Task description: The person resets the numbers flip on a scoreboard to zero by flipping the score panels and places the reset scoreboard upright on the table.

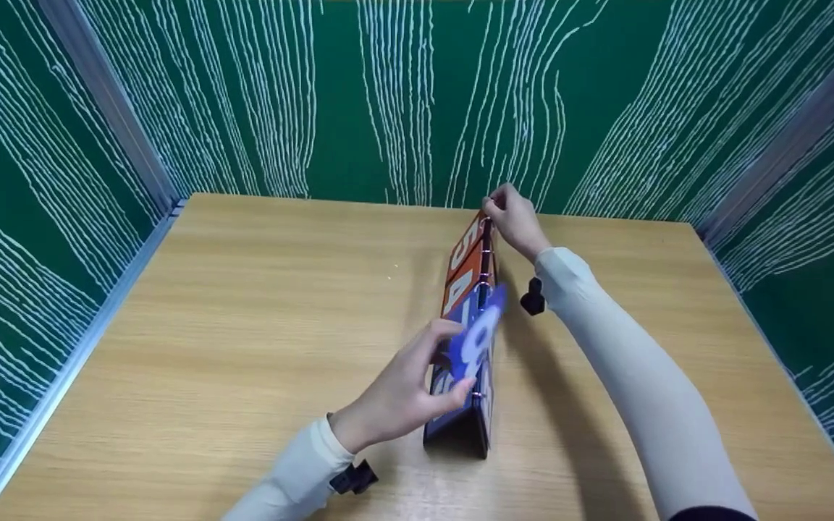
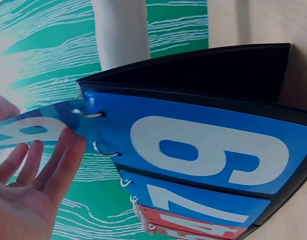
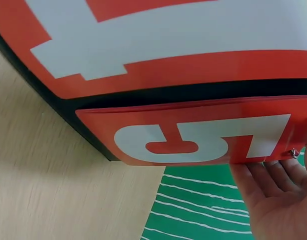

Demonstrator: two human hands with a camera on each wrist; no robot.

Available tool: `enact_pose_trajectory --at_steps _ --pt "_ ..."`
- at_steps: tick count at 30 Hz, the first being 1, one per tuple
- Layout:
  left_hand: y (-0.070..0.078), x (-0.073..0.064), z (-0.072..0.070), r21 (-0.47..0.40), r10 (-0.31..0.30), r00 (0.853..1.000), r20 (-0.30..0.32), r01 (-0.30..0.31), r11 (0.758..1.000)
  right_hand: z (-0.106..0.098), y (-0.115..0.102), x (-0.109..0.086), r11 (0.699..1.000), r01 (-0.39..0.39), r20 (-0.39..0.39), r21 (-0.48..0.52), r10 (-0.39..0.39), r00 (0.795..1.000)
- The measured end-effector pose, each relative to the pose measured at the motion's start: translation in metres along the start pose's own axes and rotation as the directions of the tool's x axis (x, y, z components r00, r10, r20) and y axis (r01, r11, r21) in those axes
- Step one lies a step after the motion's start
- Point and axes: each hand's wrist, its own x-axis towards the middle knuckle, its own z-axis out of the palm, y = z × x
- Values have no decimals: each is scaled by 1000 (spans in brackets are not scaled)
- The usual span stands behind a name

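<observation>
A tent-shaped flip scoreboard (image 2: 288, 110) stands on the table, with red and blue number cards hung on metal rings along its top ridge. My left hand (image 1: 402, 387) pinches a blue number card (image 1: 491, 317) between thumb and fingers, lifted up at the ridge near the scoreboard's close end. Under it, another blue card (image 2: 106, 135) with a large white digit lies against the board. At the far end, my right hand (image 1: 517, 221) grips the top corner beside the red 5 card (image 3: 213, 107), its fingers partly behind that card in the right wrist view.
The wooden table (image 1: 279, 289) carries the scoreboard right of its middle. Green panels (image 1: 337, 87) with white wavy lines enclose the back and sides, joined by grey corner posts (image 1: 109, 94). The right forearm's sleeve (image 1: 634, 362) reaches along the scoreboard's right side.
</observation>
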Motion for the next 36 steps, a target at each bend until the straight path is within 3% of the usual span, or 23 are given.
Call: enact_pose_trajectory --at_steps 4,10,14,16,18,20,23,26,28,30,36 --pt "-2 3 5 54 125 992 27 -127 990 -2 -1 -1 1000 -12 19 7 12 1000" --pt "-5 3 12 181 195 980 48 -201 963 -4 -2 -1 1000 1 51 -13 -1 999" --pt "-9 2 16 165 235 970 64 -242 956 -6 0 -1 999 -17 69 -31 19 997" --pt "-12 2 17 168 279 958 70 -287 943 -6 2 0 999 -5 76 -45 9 997" --pt "-13 2 18 211 340 936 88 -351 912 -5 2 0 998 8 78 -55 -3 997" --pt "-14 3 18 281 409 905 119 -426 860 -4 3 1 998 16 80 -56 -12 997" --pt "-15 3 19 402 484 857 178 -512 760 -3 4 1 999 9 84 -42 -6 996" --pt "-15 3 20 523 510 830 225 -545 655 -2 3 2 1000 7 87 -27 -5 996" --pt "-15 3 22 573 505 826 249 -546 611 -2 3 2 1000 12 87 -24 -10 996" --pt "-15 3 23 602 494 827 268 -544 584 -2 3 2 1000 11 87 -25 -8 996" --pt "-18 1 27 639 470 835 286 -532 555 -3 2 3 999 8 93 -34 -5 996"
